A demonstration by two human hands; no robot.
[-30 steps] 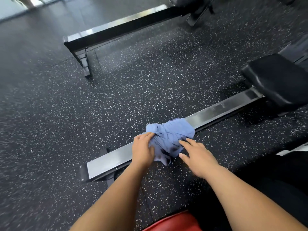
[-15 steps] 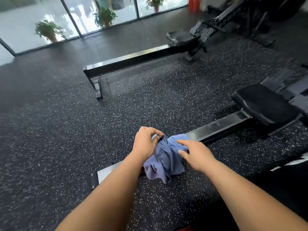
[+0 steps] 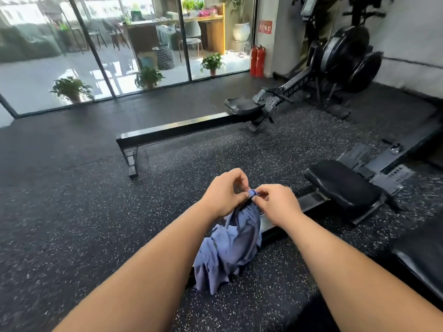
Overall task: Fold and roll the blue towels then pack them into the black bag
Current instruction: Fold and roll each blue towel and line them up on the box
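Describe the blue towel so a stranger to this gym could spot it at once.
Start at the nearer rowing machine, with its black seat on the right. Follow its rail leftward to where the left hand and right hand meet, pinching the blue towel, which hangs crumpled beneath them. It is the only soft, blue thing among black equipment.

views: one, head-worn, wide-angle
position: above the person's own forearms
facing: forward and down over floor [image 3: 72, 212] toward glass wall [image 3: 143, 44]
nearness: left hand [image 3: 223, 192], right hand [image 3: 275, 202], towel [image 3: 230, 248] close, mid-frame; rowing machine [image 3: 342, 183] beyond
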